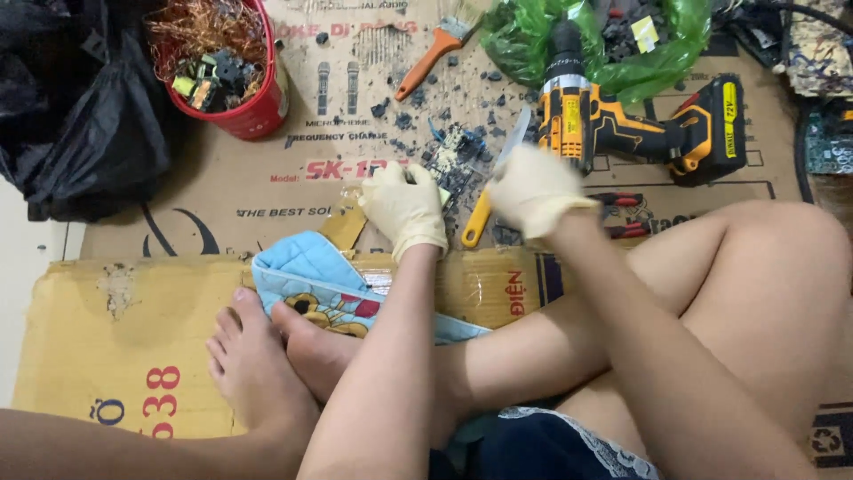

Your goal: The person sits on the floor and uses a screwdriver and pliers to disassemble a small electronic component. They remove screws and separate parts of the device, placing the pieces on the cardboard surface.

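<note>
1. The yellow-handled knife (477, 227), gripped in the gloved right hand (533, 188), slants blade-up toward the drill (622, 124).
2. The left hand (404, 206) has its fingers pressed on a circuit board (453, 160).
3. Printed cardboard (267, 191) lies beneath; a red bucket (258, 111) stands upper left.

My gloved left hand (404, 206) presses a circuit board (458, 160) on the cardboard (267, 191); my right hand (533, 188) grips a yellow-handled knife (480, 216) against it, cordless drill (622, 124) just beyond.
</note>
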